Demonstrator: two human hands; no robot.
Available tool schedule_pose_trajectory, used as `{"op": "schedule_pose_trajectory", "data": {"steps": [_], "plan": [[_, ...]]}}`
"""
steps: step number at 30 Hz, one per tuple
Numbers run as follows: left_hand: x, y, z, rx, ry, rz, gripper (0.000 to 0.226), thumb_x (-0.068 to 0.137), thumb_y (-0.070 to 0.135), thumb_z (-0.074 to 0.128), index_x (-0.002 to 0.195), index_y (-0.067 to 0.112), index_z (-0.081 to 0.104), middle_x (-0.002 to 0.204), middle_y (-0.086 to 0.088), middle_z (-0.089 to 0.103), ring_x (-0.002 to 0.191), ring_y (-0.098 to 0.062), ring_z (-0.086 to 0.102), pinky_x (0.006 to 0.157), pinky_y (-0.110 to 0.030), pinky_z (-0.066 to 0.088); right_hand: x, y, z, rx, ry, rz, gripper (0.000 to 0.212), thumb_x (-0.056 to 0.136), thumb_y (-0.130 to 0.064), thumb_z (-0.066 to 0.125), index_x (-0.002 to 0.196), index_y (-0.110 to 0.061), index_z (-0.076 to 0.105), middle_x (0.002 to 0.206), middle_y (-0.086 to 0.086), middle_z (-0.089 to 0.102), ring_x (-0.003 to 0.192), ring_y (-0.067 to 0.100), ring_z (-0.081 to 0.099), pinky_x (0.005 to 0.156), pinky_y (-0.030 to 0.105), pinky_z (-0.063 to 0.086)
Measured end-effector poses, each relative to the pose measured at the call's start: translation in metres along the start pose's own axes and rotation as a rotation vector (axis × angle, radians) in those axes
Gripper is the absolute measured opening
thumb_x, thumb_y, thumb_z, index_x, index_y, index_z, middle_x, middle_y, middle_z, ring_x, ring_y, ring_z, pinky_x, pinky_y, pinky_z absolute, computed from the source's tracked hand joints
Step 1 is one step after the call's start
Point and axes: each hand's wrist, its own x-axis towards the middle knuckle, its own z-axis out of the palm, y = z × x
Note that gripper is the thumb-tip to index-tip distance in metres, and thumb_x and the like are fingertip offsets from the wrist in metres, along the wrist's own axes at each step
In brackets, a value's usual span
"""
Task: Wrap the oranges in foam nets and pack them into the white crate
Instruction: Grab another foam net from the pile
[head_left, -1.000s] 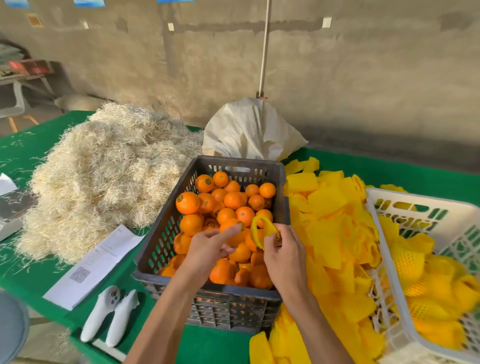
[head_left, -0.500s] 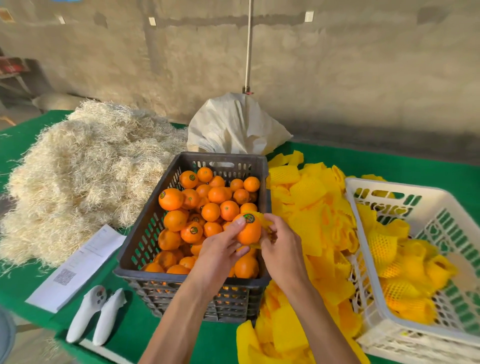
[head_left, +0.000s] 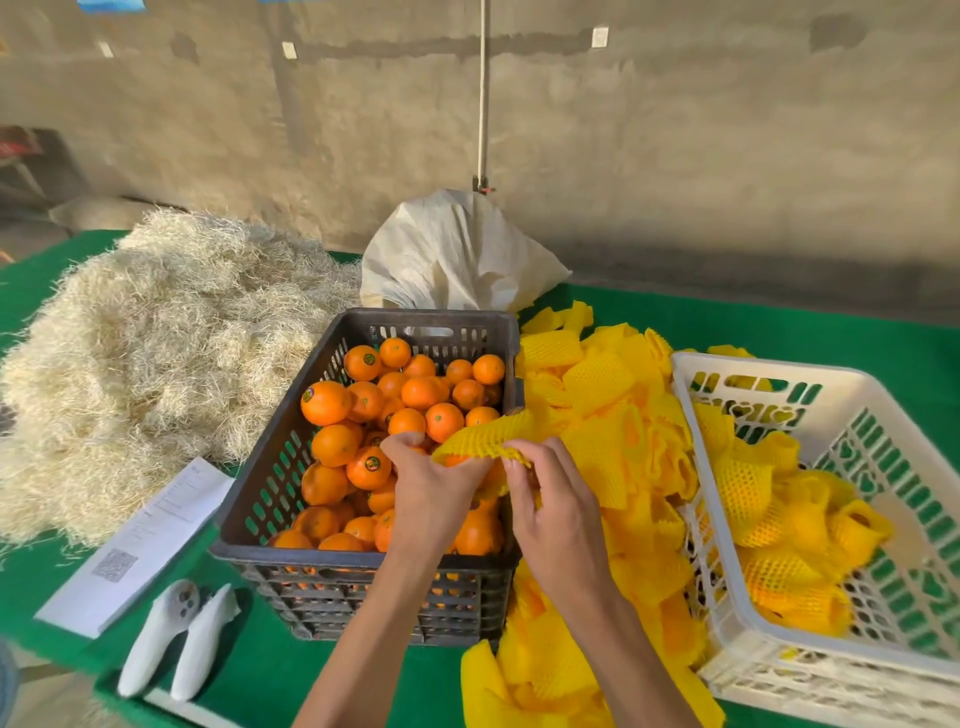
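Observation:
A dark plastic crate (head_left: 270, 483) in the middle of the green table is full of loose oranges (head_left: 326, 402). Above its right side my left hand (head_left: 431, 493) grips an orange, mostly hidden under a yellow foam net (head_left: 483, 439). My right hand (head_left: 550, 514) pinches the net's right edge, stretched over the fruit. A heap of flat yellow nets (head_left: 597, 384) lies between this crate and the white crate (head_left: 727, 597) on the right, which holds several net-wrapped oranges (head_left: 748, 488).
A big pile of pale straw (head_left: 156, 353) covers the table's left side. A white sack (head_left: 452, 254) stands behind the dark crate. A printed sheet (head_left: 150, 540) and two white controllers (head_left: 176, 639) lie at the near left edge.
My left hand lifted an orange out of the dark crate. The yellow net, first a small ring in my right hand, is now spread over that orange between both hands.

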Motion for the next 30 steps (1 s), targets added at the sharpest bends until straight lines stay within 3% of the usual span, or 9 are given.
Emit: {"op": "schedule_pose_trajectory", "data": {"steps": [2, 4, 8, 13, 19, 22, 24, 27, 30], "plan": [[-0.001, 0.000, 0.001, -0.028, -0.057, 0.020, 0.052, 0.089, 0.017, 0.075, 0.131, 0.027, 0.046, 0.075, -0.001, 0.060, 0.053, 0.000, 0.058, 0.046, -0.017, 0.047, 0.000, 0.000, -0.002, -0.034, -0.004, 0.012, 0.018, 0.104, -0.029, 0.055, 0.119, -0.020, 0.062, 0.110, -0.006, 0.056, 0.092, 0.005, 0.056, 0.066, 0.020, 0.052], [-0.002, 0.004, 0.002, -0.080, -0.129, -0.016, 0.029, 0.094, 0.010, 0.059, 0.110, 0.032, 0.069, 0.077, -0.003, 0.068, 0.067, -0.011, 0.063, 0.056, -0.027, 0.054, -0.001, 0.001, -0.002, -0.041, -0.043, 0.071, 0.026, 0.101, -0.034, 0.058, 0.123, -0.021, 0.059, 0.120, -0.005, 0.054, 0.102, 0.005, 0.056, 0.072, 0.013, 0.050], [-0.009, 0.014, 0.008, -0.140, -0.344, -0.153, 0.025, 0.101, 0.005, 0.048, 0.110, 0.009, 0.071, 0.103, -0.021, 0.072, 0.102, -0.039, 0.070, 0.091, -0.054, 0.061, -0.007, 0.005, 0.000, 0.033, -0.161, 0.253, 0.043, 0.103, -0.024, 0.053, 0.145, -0.021, 0.049, 0.137, -0.004, 0.057, 0.118, 0.006, 0.054, 0.087, 0.001, 0.040], [-0.013, 0.011, 0.012, -0.257, -0.552, -0.078, 0.043, 0.093, 0.009, 0.076, 0.130, 0.012, 0.056, 0.117, -0.020, 0.069, 0.109, -0.036, 0.070, 0.091, -0.054, 0.060, -0.001, 0.011, -0.017, 0.031, -0.181, 0.307, 0.044, 0.103, -0.009, 0.050, 0.146, -0.018, 0.051, 0.139, 0.002, 0.060, 0.125, 0.018, 0.057, 0.099, 0.026, 0.051], [-0.008, 0.009, 0.028, -0.080, -0.206, -0.009, 0.017, 0.089, 0.023, 0.080, 0.101, 0.013, 0.073, 0.088, -0.006, 0.077, 0.077, -0.024, 0.074, 0.063, -0.042, 0.063, 0.005, 0.017, -0.035, -0.007, -0.091, 0.326, 0.032, 0.103, -0.013, 0.054, 0.133, -0.011, 0.063, 0.117, 0.007, 0.071, 0.099, 0.017, 0.066, 0.083, 0.025, 0.055], [-0.012, 0.005, 0.043, 0.074, -0.050, 0.117, 0.015, 0.088, 0.029, 0.071, 0.083, 0.017, 0.064, 0.064, 0.006, 0.061, 0.055, -0.015, 0.051, 0.050, -0.031, 0.042, 0.000, 0.008, -0.039, -0.087, -0.053, 0.224, 0.024, 0.092, -0.008, 0.068, 0.116, -0.009, 0.071, 0.095, 0.005, 0.074, 0.077, 0.014, 0.066, 0.063, 0.027, 0.057], [-0.017, 0.010, 0.056, 0.006, -0.074, 0.117, 0.004, 0.093, 0.020, 0.066, 0.095, 0.022, 0.064, 0.071, 0.009, 0.064, 0.061, -0.012, 0.055, 0.052, -0.022, 0.042, -0.002, 0.009, -0.044, -0.137, -0.005, 0.170, 0.021, 0.087, -0.009, 0.072, 0.109, -0.010, 0.072, 0.088, 0.001, 0.073, 0.071, 0.012, 0.066, 0.057, 0.027, 0.057], [-0.025, 0.018, 0.073, -0.041, -0.262, 0.104, 0.041, 0.101, 0.007, 0.056, 0.139, 0.024, 0.052, 0.114, -0.003, 0.067, 0.095, -0.015, 0.066, 0.081, -0.030, 0.058, -0.005, 0.019, -0.059, -0.104, 0.025, 0.204, 0.021, 0.094, -0.028, 0.066, 0.113, -0.018, 0.068, 0.102, -0.008, 0.067, 0.087, 0.005, 0.063, 0.068, 0.024, 0.056], [-0.032, 0.028, 0.091, -0.033, -0.425, 0.085, 0.064, 0.104, 0.012, 0.057, 0.161, 0.022, 0.029, 0.150, -0.002, 0.051, 0.133, -0.019, 0.055, 0.111, -0.042, 0.048, -0.009, 0.034, -0.076, -0.061, 0.046, 0.320, 0.041, 0.099, -0.054, 0.052, 0.127, -0.025, 0.060, 0.122, -0.012, 0.058, 0.106, 0.005, 0.060, 0.082, 0.023, 0.055]]}}
